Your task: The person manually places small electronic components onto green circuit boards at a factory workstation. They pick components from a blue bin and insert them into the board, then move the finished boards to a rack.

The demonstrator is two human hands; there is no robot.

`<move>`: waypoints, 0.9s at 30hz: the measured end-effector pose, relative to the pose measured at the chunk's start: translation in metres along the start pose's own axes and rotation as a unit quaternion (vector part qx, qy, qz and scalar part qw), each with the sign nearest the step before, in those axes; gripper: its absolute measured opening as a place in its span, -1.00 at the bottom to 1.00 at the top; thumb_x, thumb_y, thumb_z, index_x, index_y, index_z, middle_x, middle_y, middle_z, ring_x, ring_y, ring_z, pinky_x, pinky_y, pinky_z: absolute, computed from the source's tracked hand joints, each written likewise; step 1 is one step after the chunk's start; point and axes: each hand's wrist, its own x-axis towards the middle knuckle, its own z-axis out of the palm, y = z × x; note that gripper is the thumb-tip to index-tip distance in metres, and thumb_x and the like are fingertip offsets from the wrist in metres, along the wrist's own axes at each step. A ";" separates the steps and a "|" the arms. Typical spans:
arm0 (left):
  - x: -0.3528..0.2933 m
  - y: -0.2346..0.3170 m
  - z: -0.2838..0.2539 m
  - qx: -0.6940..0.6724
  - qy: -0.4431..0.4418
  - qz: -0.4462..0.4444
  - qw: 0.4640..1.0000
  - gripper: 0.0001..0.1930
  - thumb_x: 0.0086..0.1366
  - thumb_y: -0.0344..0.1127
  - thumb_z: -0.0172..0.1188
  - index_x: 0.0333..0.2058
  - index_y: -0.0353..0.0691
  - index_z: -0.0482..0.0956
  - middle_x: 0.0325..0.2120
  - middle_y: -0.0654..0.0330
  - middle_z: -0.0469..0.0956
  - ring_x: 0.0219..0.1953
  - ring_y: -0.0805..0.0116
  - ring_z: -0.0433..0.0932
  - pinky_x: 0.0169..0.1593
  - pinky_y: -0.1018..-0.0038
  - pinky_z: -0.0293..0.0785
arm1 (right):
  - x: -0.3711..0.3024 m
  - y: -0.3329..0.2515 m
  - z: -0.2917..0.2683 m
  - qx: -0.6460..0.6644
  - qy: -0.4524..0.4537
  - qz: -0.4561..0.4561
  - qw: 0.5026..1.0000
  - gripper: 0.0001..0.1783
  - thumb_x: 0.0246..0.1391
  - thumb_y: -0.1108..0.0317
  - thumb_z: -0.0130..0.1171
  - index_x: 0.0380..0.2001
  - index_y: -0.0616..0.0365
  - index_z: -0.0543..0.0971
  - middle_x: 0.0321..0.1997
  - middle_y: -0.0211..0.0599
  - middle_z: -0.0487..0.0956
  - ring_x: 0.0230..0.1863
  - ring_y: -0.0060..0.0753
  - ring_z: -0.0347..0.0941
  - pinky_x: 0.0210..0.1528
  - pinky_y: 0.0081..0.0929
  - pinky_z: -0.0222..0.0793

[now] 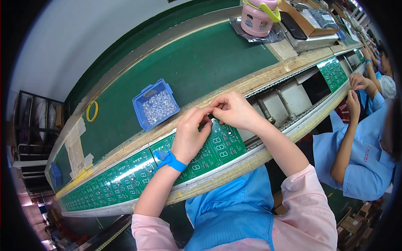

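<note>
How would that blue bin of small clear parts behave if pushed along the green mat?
The blue bin sits flat and low, so it would likely slide rather than tip. The clear parts lie loose and heaped, so a jolt may spill some. It probably feels light.

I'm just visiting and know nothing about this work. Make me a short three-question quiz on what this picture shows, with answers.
1. True or false: the left hand rests on a green circuit board.
2. What does the blue tray on the green bench top hold? A) small clear parts B) yellow tape C) screws
3. What is worn on the wrist of the left hand?

Key
1. True. Its fingers meet those of the right hand at the board's far edge; whatever they pinch is too small to tell.
2. A, a heap of small clear parts.
3. A blue wrist strap.
</note>
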 end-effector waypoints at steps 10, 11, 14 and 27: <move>-0.007 0.007 0.008 -0.003 0.037 -0.033 0.999 -0.57 0.09 -0.66 0.14 -0.02 -0.25 0.50 -0.37 0.03 0.48 -0.33 0.05 0.55 -0.24 0.24 0.49 | 0.001 -0.005 -0.006 0.110 -0.060 0.083 0.989 -0.85 0.16 0.46 0.16 -0.23 0.28 0.61 -0.39 -0.37 0.63 -0.45 -0.63 0.56 -0.41 -0.67 0.49; -0.009 0.007 0.008 -0.001 0.036 -0.029 0.999 -0.57 0.09 -0.65 0.14 -0.02 -0.24 0.50 -0.37 0.02 0.48 -0.33 0.04 0.55 -0.24 0.23 0.50 | 0.002 -0.004 -0.005 0.112 -0.061 0.086 0.988 -0.85 0.16 0.45 0.17 -0.23 0.28 0.61 -0.39 -0.37 0.63 -0.44 -0.63 0.57 -0.40 -0.67 0.50; -0.010 0.005 0.010 0.026 0.049 -0.011 0.998 -0.59 0.10 -0.64 0.19 -0.04 -0.24 0.53 -0.38 0.06 0.50 -0.35 0.13 0.57 -0.26 0.31 0.51 | 0.003 -0.002 -0.005 0.119 -0.066 0.092 0.986 -0.83 0.18 0.44 0.17 -0.20 0.28 0.62 -0.36 -0.35 0.64 -0.41 -0.62 0.58 -0.37 -0.67 0.51; 0.012 0.011 -0.081 0.301 0.151 -0.007 0.941 -0.85 0.15 -0.52 0.19 -0.27 -0.32 0.62 -0.37 0.05 0.56 -0.25 0.05 0.54 -0.16 0.21 0.47 | -0.017 -0.023 -0.014 0.185 -0.109 0.009 0.977 -0.78 0.06 0.55 0.31 -0.19 0.39 0.63 -0.35 -0.26 0.67 -0.33 -0.52 0.62 -0.23 -0.60 0.56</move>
